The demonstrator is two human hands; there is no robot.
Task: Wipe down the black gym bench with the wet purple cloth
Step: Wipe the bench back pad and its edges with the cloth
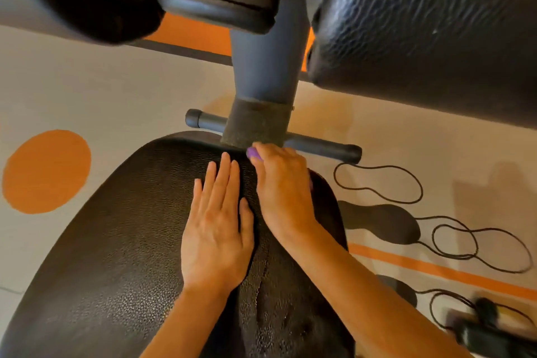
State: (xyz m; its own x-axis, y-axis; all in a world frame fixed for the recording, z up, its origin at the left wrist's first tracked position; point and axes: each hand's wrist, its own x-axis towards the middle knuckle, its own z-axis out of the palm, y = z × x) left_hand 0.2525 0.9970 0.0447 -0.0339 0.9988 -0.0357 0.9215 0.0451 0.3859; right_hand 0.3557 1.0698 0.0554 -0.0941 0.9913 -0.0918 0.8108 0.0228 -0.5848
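The black gym bench (122, 241) fills the lower middle of the view, its textured pad running away from me toward a grey post. My left hand (218, 229) lies flat on the pad with straight fingers. Beside it, my right hand (280, 192) covers the purple cloth (253, 153) at the pad's far edge; only a small purple corner shows past the fingertips. A wet-looking streak runs down the pad below my right wrist.
A grey post (263, 75) with a crossbar (322, 148) rises just beyond the pad. Black padded parts (430, 26) hang overhead at right and upper left. Black cords (453, 238) and a dark device (482, 334) lie on the pale floor with orange markings (46, 171).
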